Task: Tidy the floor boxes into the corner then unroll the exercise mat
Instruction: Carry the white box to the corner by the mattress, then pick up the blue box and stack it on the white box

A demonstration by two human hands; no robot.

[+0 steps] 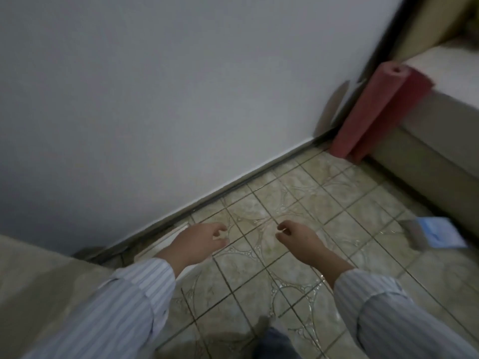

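Note:
A rolled red exercise mat point(375, 110) stands upright in the corner, leaning between the white wall and the beige sofa. A light blue box point(438, 233) lies on the tiled floor at the right, near the sofa base. A flat white box point(166, 240) lies along the wall, partly hidden under my left forearm. My left hand point(202, 239) and my right hand point(298, 237) hover over the tiles side by side, both empty with fingers loosely curled and apart. Striped sleeves cover both arms.
A beige sofa point(427, 141) runs along the right side. Another beige cushioned piece point(39, 294) fills the lower left. The white wall point(181, 86) meets the patterned tiled floor point(259, 281) at a dark baseboard. My leg shows at the bottom edge.

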